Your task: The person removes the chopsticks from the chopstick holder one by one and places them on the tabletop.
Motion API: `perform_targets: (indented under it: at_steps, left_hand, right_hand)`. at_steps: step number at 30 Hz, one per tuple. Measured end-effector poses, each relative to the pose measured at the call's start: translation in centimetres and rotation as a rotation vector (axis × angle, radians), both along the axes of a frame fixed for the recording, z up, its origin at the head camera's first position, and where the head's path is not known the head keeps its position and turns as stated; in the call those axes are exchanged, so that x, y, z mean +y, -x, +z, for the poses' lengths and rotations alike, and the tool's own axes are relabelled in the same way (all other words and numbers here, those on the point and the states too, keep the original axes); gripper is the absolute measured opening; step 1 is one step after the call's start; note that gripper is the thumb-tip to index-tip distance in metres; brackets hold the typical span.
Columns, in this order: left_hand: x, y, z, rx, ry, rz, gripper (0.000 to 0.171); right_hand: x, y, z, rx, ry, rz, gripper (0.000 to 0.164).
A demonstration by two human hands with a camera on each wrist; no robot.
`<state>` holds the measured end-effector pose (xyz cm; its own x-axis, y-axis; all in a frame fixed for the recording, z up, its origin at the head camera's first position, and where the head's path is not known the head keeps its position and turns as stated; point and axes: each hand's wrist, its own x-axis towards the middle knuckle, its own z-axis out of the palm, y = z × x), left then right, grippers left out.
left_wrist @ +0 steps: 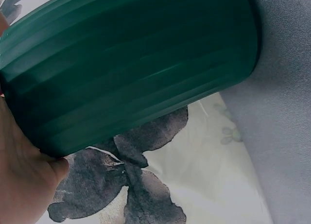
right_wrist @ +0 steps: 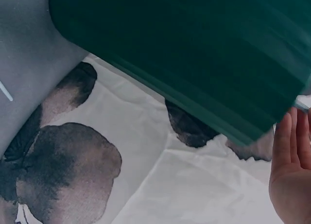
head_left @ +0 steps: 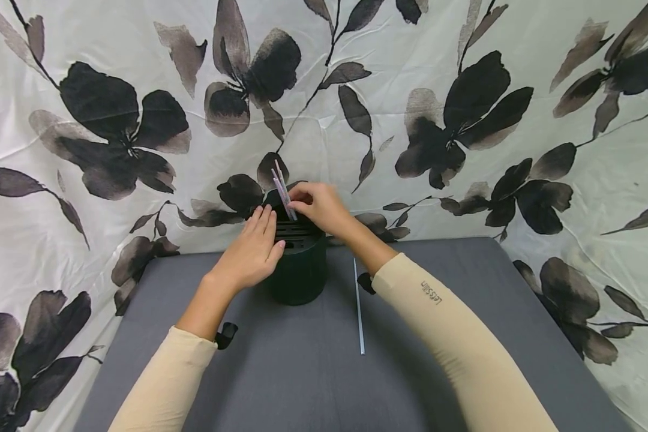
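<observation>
From my end I see the right hand (head_left: 324, 207), its grip pinched on thin pale sticks (head_left: 281, 187) that stand tilted at the slotted top (head_left: 294, 230) of the green container (head_left: 298, 279). The left hand (head_left: 252, 247) rests straight-fingered against that container, which stands upright on the grey bench (head_left: 302, 372); a lone stick (head_left: 359, 312) lies nearby.

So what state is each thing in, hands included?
Pot: upright on the table.
Slotted top: on the pot, slots facing up.
Sticks: slanted, lower ends at the slotted top; how deep, I can't tell.
Loose stick: lying on the table.
Left hand: resting on the pot's rim.
Right hand: pinching at the sticks.
Backdrop: hanging, creased.
</observation>
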<state>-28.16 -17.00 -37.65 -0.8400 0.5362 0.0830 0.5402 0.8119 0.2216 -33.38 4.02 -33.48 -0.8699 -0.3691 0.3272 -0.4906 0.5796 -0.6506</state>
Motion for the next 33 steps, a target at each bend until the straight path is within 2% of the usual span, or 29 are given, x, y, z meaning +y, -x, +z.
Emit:
perform_targets:
  at_steps: [9,18,26,33]
  left_hand:
    - [0.0,-0.1,0.0,-0.002,0.000,0.004,0.071]
    - [0.0,-0.2,-0.2,0.008,0.004,0.000,0.071]
    - [0.1,-0.2,-0.2,0.011,0.002,-0.007,0.071]
    - [0.0,-0.5,-0.1,0.019,0.002,-0.003,0.071]
  right_hand:
    - [2.0,-0.3,1.3,0.049,0.162,-0.051,0.018]
    - [4.3,-1.3,3.5,0.096,0.455,-0.100,0.016]
    - [6.0,-2.2,5.2,0.129,0.691,-0.092,0.012]
    - [7.4,-3.2,6.0,0.165,0.774,-0.101,0.013]
